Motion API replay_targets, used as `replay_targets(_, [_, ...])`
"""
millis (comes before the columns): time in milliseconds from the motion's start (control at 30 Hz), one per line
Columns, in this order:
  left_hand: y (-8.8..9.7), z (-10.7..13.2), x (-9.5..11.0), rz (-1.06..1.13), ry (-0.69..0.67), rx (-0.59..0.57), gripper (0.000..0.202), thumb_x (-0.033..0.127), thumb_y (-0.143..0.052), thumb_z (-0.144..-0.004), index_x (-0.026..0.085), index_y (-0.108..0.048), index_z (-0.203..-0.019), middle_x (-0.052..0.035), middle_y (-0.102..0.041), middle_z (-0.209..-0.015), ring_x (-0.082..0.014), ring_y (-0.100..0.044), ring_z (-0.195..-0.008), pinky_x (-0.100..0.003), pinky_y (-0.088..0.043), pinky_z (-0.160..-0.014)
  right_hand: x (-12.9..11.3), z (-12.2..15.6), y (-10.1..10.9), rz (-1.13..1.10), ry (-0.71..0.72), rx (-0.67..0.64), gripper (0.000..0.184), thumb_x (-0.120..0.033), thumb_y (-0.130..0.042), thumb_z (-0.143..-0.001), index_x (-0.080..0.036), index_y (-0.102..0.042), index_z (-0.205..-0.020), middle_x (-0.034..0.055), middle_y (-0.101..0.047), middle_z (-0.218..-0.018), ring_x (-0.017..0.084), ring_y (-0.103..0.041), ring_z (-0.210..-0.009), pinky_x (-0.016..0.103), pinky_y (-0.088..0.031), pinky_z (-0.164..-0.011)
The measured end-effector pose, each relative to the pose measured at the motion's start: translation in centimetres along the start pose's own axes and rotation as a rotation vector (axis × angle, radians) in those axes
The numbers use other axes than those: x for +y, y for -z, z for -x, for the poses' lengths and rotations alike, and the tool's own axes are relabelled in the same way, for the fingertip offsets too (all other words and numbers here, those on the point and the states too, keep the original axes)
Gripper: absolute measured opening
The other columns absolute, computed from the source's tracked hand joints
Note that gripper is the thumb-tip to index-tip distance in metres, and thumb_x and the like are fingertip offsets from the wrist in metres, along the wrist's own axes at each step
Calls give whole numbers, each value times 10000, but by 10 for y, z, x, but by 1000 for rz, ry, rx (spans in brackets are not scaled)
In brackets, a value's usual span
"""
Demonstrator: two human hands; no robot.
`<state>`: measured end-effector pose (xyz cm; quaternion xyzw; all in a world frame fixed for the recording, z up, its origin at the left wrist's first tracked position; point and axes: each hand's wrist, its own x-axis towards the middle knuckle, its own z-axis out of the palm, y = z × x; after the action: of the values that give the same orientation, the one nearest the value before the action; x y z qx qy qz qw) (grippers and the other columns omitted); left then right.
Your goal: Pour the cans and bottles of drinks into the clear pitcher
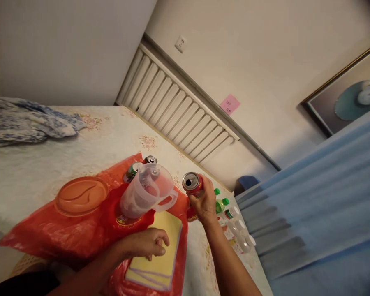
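Your right hand (207, 200) grips the red can (192, 184) around its side, apt for a likely light, slick, dentable body, while your left hand (151, 243) hangs half-curled and empty.

Red can (193, 186), opened, silver top facing up, held in the right hand (207, 199). Yellow cloth (168, 234), purple-edged, lies folded on red plastic (181, 259), below the left hand (151, 242).

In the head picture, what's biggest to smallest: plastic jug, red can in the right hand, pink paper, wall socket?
Largest to smallest:
plastic jug
red can, partly covered by the right hand
pink paper
wall socket
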<state>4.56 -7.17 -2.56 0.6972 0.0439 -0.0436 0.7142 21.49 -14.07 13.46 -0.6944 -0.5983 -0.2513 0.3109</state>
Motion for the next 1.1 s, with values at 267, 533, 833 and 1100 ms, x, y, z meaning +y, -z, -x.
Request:
replay_targets(267, [-1, 3, 3, 32, 1, 32, 419, 299, -651, -611, 192, -623, -1015, 8, -497, -808, -148, -519, -694, -249, -473, -584, -13, -31, -6, 107, 306, -95, 655, -145, -613, -783, -207, -433, -1410, 150, -544, -1293, 301, -520, -1186, 515, -443, -1010])
replay_targets(533, [-1, 0, -3, 45, 7, 22, 435, 285, -647, -591, 185, -620, -1013, 20, -518, -773, -126, -506, -608, -260, -469, -574, -18, -46, -7, 207, 471, -110, 646, -84, -568, -806, -196, -418, -1424, 162, -552, -1277, 308, -504, -1197, 541, -421, -1020])
replay_targets(833, [0, 1, 1, 30, 2, 19, 432, 301, -661, -584, 199, -619, -1002, 10, -503, -796, -146, -504, -654, -280, -486, -596, -17, -55, -7, 280, 532, -129, 539, -136, -560, -879, -215, -464, -1404, 145, -563, -1272, 300, -486, -1209, 538, -400, -1042])
replay_targets(1100, [-2, 2, -1, 26, -6, 29, 432, 294, -661, -600, 190, -623, -1018, 2, -514, -806, -152, -510, -674, -279, -492, -603, -20, -61, -6, 330, 586, -135, 468, -130, -533, -913, -226, -501, -1370, 131, -573, -1255, 305, -474, -1232, 546, -368, -1072])
